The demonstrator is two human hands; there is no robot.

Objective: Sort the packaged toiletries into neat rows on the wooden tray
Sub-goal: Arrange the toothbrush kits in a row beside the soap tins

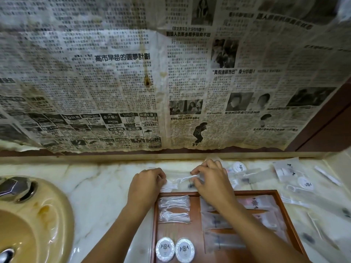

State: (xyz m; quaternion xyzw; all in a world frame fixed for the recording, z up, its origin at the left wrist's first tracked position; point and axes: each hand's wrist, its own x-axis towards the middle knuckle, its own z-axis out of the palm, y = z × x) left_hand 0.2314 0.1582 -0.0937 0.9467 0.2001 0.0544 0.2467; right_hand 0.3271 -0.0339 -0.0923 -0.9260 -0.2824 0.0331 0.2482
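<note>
A wooden tray [290,223] lies on the marble counter in front of me. Its left side holds clear packets of white floss picks [173,209] and two round white soap packs [174,249]. Frosted packets [216,223] lie in a column along its right half. Just beyond the tray's far edge, both hands pinch one clear floss-pick packet [180,180]. My left hand [146,185] grips its left end and my right hand [210,179] grips its right end.
Loose packets [290,171], a round soap pack [240,167] and a paper-wrapped stick [327,175] are scattered on the counter to the right. A beige sink [38,221] with a metal drain knob sits at left. A newspaper-covered wall [152,82] rises behind.
</note>
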